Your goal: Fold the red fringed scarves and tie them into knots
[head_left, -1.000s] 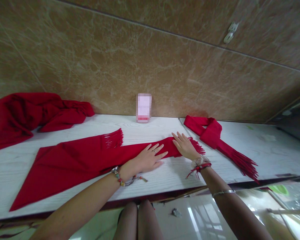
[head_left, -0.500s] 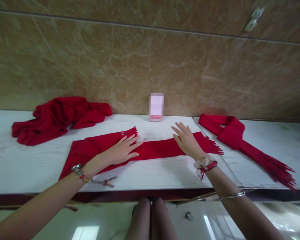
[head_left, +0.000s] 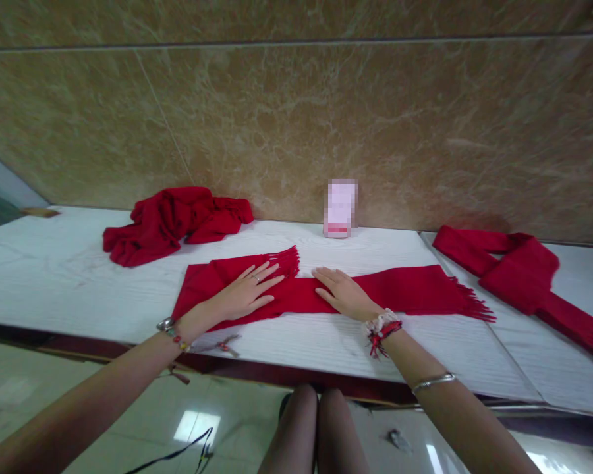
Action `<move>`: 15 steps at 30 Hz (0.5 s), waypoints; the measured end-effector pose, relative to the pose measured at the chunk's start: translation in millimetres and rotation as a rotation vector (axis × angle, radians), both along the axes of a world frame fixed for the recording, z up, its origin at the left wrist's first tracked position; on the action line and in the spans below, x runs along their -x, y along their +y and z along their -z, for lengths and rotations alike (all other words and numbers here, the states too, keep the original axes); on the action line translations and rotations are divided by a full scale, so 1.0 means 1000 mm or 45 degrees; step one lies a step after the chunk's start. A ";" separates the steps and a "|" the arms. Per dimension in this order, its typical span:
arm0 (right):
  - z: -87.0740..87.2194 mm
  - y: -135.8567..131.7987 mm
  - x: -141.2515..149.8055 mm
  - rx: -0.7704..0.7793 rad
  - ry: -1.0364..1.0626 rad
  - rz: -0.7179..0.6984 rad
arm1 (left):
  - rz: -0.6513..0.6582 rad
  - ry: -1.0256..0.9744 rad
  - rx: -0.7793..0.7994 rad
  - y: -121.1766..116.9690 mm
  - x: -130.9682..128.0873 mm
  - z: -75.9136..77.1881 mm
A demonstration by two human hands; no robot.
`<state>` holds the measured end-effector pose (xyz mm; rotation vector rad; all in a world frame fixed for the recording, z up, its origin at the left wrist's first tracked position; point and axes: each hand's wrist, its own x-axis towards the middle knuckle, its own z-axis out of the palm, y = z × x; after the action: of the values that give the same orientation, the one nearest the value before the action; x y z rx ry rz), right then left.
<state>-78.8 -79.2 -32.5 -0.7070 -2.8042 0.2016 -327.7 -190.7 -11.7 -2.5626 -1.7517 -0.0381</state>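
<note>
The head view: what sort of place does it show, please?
Probably an indoor room, though home or shop is unclear: a white wood-grain counter runs along a brown marbled wall, above a glossy tiled floor.

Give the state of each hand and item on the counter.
Middle scarf: laid lengthwise, left part folded over.
Left hand: open, palm down on that scarf.
Right hand: open, palm down over that scarf.
Left red cloth: crumpled.
Right scarf: looped over itself.
Pixelated object: upright by the wall.
</note>
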 end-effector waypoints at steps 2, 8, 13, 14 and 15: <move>0.000 0.001 0.000 0.016 0.037 0.021 | -0.010 -0.020 -0.047 -0.004 0.003 0.001; 0.005 0.004 -0.002 0.002 0.040 0.033 | -0.091 -0.221 -0.352 -0.020 0.013 0.009; 0.011 0.009 -0.005 -0.001 0.055 0.058 | -0.766 -0.535 -0.747 -0.029 0.058 0.011; 0.013 0.010 -0.005 -0.005 0.060 0.056 | -0.888 -0.606 -0.706 -0.032 0.069 0.012; 0.015 0.011 -0.004 -0.013 0.065 0.053 | -0.973 -0.681 -0.618 -0.034 0.078 0.013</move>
<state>-74.4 -68.0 -47.2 -0.7459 -2.7377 0.1945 -405.8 -224.8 -24.6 -1.5084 -2.3834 -1.0401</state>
